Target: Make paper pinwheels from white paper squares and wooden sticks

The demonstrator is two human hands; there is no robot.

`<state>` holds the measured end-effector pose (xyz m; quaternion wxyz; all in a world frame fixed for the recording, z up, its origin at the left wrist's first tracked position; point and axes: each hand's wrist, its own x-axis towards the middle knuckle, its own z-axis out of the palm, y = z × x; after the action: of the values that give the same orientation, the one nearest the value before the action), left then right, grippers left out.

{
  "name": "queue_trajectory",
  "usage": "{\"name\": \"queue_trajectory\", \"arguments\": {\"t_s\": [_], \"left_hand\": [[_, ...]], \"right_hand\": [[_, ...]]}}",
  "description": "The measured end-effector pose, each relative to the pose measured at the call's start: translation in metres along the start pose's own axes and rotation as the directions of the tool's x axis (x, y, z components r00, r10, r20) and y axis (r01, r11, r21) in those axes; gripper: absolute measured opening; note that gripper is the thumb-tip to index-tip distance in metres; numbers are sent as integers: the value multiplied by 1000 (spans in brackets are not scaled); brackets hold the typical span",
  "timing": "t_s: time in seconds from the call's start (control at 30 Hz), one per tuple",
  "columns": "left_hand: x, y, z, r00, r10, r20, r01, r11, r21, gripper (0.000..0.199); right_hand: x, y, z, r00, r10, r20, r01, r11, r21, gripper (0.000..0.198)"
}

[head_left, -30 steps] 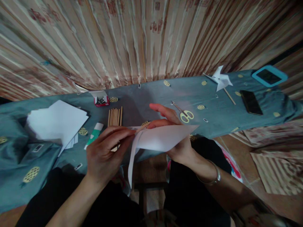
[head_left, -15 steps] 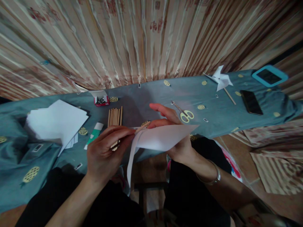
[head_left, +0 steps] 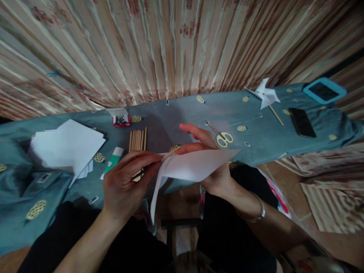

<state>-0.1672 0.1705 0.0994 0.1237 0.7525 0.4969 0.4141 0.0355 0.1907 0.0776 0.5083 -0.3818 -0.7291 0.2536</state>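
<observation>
A white paper sheet (head_left: pixel 196 163) with a bent strip hanging at its left is held up between my hands over the table's near edge. My left hand (head_left: pixel 127 182) is closed, thumb and fingers pinching the paper's left edge. My right hand (head_left: pixel 212 170) grips the sheet from behind and the right; its index finger points out above the paper, and part of the hand is hidden by it. Between the fingertips shows a narrow tan piece (head_left: pixel 171 152) that I cannot make out clearly. Wooden sticks (head_left: pixel 138 140) lie just beyond my left hand, and scissors (head_left: pixel 223 137) beyond my right.
On the patterned cloth (head_left: pixel 187 113) are a stack of white paper (head_left: pixel 65 148), a green glue stick (head_left: pixel 113 161), and a small red box (head_left: pixel 121 120) of metal pieces. Farther right lie a paper pinwheel (head_left: pixel 265 94), a phone (head_left: pixel 302 122) and a blue-framed device (head_left: pixel 324 91). A curtain (head_left: pixel 159 49) hangs behind.
Hardly anything differs. My left hand and the hanging paper strip have shifted very slightly left; both hands keep their hold on the sheet.
</observation>
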Motion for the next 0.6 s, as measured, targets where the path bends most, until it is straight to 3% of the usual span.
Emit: {"name": "queue_trajectory", "arguments": {"t_s": [0.43,0.6], "left_hand": [[-1,1,-3,999,34,13,-35,995,90,11],[-2,3,-5,981,195,-3,-192,965,180,14]], "right_hand": [[1,-3,-2,999,52,14,-52,999,15,27],[0,-2,0,997,78,30,-76,996,-50,42]]}}
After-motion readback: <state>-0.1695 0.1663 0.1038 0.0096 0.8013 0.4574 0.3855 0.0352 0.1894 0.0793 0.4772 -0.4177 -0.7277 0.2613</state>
